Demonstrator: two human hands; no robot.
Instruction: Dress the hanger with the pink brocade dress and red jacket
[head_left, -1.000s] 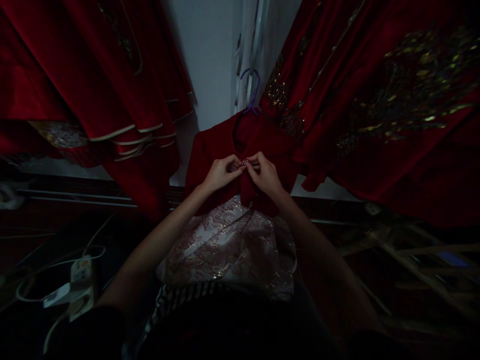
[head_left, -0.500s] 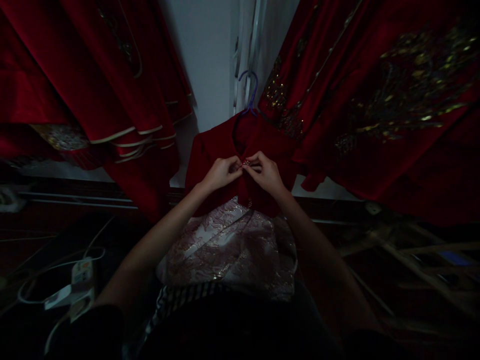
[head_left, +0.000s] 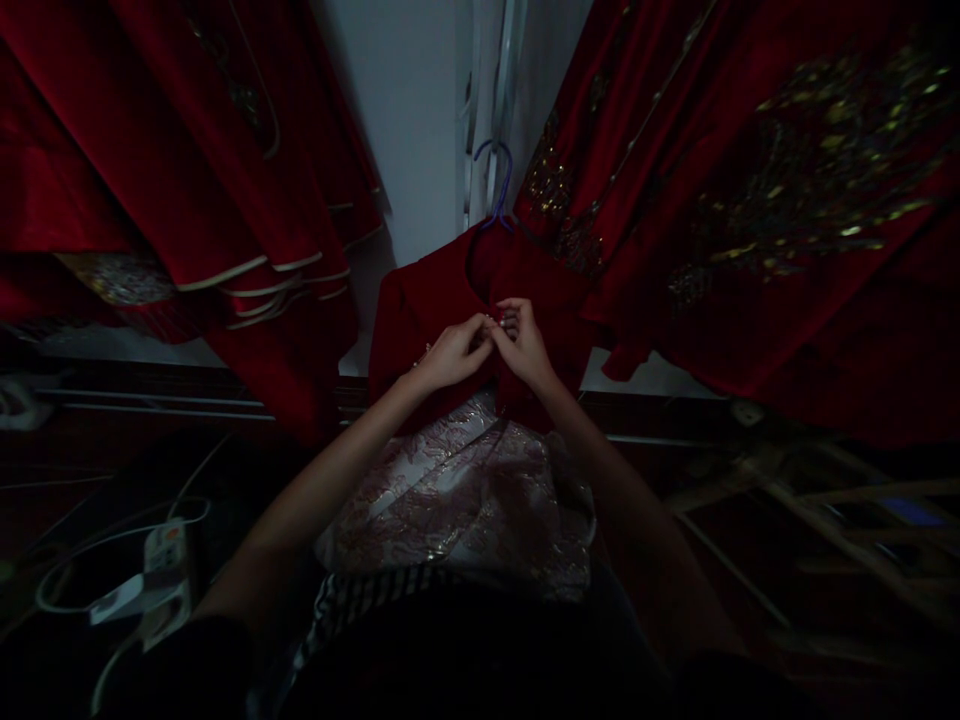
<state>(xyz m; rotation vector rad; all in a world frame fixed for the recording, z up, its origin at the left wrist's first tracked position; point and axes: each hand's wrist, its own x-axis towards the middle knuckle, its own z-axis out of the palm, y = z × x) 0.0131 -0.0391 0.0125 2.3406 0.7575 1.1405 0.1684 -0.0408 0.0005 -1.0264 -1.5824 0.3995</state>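
Observation:
A small dark red garment [head_left: 420, 300] hangs on a purple hanger [head_left: 495, 185] in front of me. My left hand [head_left: 450, 355] and my right hand [head_left: 521, 345] meet at its front opening, fingers pinched together on a small shiny fastener [head_left: 491, 322] at the neck. Below the red top hangs a pale skirt with pink and gold pattern [head_left: 465, 500]. The room is dim.
Long red embroidered garments hang at the left [head_left: 187, 170] and at the right [head_left: 750, 200]. A white wall [head_left: 412, 120] shows between them. A white power strip with cables [head_left: 161, 565] lies on the dark floor at lower left. Wooden slats [head_left: 825, 500] lie at right.
Both hands have shifted slightly left and up on the garment's front, fingers still pinched at the fastener. The view has tilted a little.

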